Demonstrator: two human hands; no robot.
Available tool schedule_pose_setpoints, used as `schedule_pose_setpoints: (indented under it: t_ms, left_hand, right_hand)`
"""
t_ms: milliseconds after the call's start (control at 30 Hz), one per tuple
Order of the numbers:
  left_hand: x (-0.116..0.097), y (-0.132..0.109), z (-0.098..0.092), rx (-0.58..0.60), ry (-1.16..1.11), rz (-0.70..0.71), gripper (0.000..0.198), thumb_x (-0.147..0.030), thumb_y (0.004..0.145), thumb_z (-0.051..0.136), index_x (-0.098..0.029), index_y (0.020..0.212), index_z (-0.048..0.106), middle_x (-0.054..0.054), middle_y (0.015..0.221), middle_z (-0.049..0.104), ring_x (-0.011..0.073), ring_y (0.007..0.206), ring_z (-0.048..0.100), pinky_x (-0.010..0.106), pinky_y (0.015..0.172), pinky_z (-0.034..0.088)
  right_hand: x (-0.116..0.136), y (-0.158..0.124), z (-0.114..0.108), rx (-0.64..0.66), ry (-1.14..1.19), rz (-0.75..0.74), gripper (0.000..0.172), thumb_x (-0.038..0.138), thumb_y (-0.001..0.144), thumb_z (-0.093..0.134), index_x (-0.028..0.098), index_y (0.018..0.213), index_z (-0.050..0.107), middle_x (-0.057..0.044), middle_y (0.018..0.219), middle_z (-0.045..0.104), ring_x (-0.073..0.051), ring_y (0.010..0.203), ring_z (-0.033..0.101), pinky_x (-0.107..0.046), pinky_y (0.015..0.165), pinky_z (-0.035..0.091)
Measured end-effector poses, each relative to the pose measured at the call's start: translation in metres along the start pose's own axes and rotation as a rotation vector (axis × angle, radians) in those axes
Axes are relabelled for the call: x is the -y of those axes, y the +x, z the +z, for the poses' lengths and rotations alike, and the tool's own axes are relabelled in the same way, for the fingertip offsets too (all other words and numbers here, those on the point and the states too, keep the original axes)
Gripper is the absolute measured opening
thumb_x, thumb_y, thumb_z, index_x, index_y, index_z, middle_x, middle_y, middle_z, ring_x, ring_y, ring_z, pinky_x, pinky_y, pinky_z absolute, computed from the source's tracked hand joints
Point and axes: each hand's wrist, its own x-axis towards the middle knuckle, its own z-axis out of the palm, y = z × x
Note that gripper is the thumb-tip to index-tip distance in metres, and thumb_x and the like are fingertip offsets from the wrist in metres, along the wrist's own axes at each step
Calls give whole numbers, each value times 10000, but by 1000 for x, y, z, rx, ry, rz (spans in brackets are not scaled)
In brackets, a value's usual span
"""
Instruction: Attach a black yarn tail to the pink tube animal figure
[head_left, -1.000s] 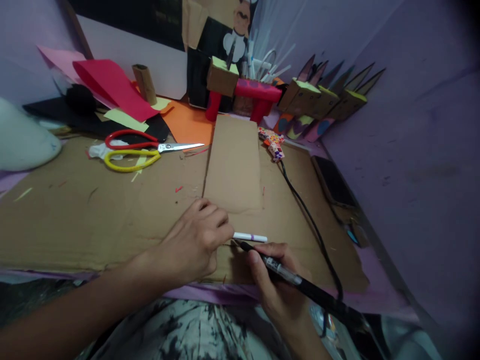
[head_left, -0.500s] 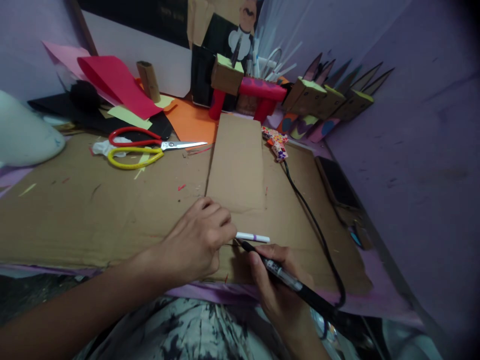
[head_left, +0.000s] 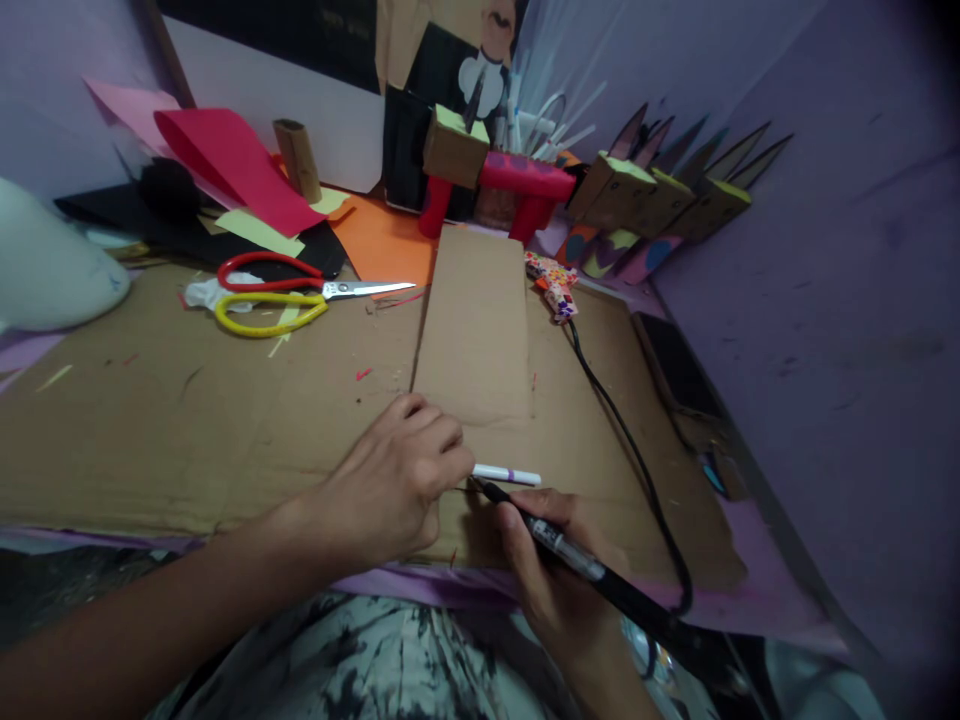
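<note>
My left hand (head_left: 397,480) is curled closed over the cardboard, its fingers pressing on a thin white stick with a purple band (head_left: 517,476). The rest of that stick is hidden under the fingers. In my right hand (head_left: 566,560) is a black pen with a clear section (head_left: 562,545), gripped between thumb and fingers. The pen's tip points at the stick beside the left fingertips; whether it touches cannot be made out. Just beyond both hands lies a flat cardboard rectangle (head_left: 474,320).
Scissors with red and yellow handles (head_left: 315,292) lie at left, near coloured paper (head_left: 240,165). A flower-patterned, gun-shaped tool (head_left: 555,285) trails a black cord (head_left: 637,450) past my right hand. Cardboard animal figures (head_left: 652,195) stand at the back, a phone (head_left: 675,362) by the right wall.
</note>
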Motion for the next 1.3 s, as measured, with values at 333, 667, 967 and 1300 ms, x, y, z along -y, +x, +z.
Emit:
schedule_pose_setpoints:
  t_ms: [333,667,967,1300]
  left_hand:
    - [0,-1,1,-9,-9,-4,236,0,637,419,-167,696,575,43,735,560,178,736,462,355,768,394]
    - [-1,-1,3,41,-7,-54,213,-7,710,415,-157,753,560,53,774,553,193,780,475,382,796,387]
    - [7,-9,-21,-41,-112,-93,190,-61,852,411,-146,811,576,44,775,599,187,797,540,390,810,387]
    - [30,-38,-39,-14,-57,-64,219,-26,834,429,-179,875,581,18,813,588,165,802,528,377,823,382]
  right_hand:
    - [2,1,-1,-10,-8,-11,48,171,807,644,209,819,617,16,634,691,-116,525,660,-177,511,515]
    - [-3,-11,-3,-213,454,429,55,242,825,638,217,844,593,32,606,646,-113,472,602,-195,428,479]
    - [-5,11,-18,-332,686,570,154,330,819,671,215,850,573,57,541,630,-97,418,571,-162,368,427]
    - [-4,15,-10,-89,213,144,199,122,825,621,242,977,668,-16,859,749,-159,752,714,-277,691,584]
